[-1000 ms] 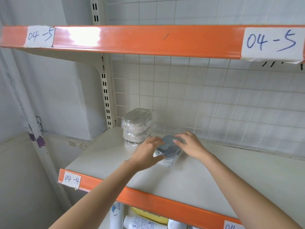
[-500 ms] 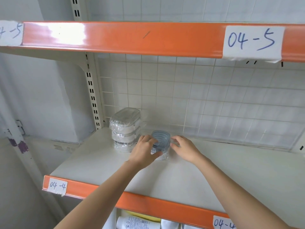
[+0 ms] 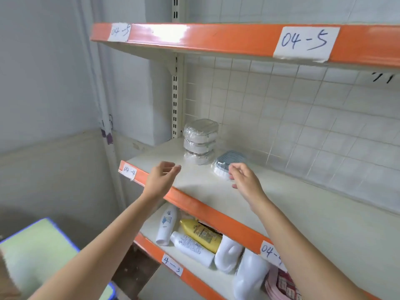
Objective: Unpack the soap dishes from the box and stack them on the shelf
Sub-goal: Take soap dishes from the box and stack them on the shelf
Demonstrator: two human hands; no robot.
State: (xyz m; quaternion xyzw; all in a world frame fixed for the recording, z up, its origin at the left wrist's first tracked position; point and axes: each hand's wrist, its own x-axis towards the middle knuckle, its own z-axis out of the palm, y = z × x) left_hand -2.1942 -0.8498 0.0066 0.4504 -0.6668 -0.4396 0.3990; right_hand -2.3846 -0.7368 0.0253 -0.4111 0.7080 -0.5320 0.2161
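A stack of three wrapped grey-white soap dishes [image 3: 200, 141] stands at the back left of the shelf [image 3: 216, 191] labelled 04-4. Just to its right a wrapped blue-grey soap dish [image 3: 229, 163] lies alone on the shelf. My left hand [image 3: 161, 179] hovers in front of the stack, fingers relaxed, holding nothing. My right hand [image 3: 245, 180] hovers just in front of the blue-grey dish with loosely curled fingers, apart from it and empty.
An orange-edged upper shelf [image 3: 216, 40] labelled 04-5 hangs overhead. A wire grid and tiled wall back the shelf. Below, shelf 4-3 holds white bottles [image 3: 167, 226], a yellow bottle [image 3: 202, 233] and pink packs [image 3: 281, 284]. A green-topped, blue-edged thing [image 3: 32, 252] sits at lower left.
Both hands have let go of the blue-grey dish, which now rests beside the stack, and have drawn back toward me. The camera has swung left and down.
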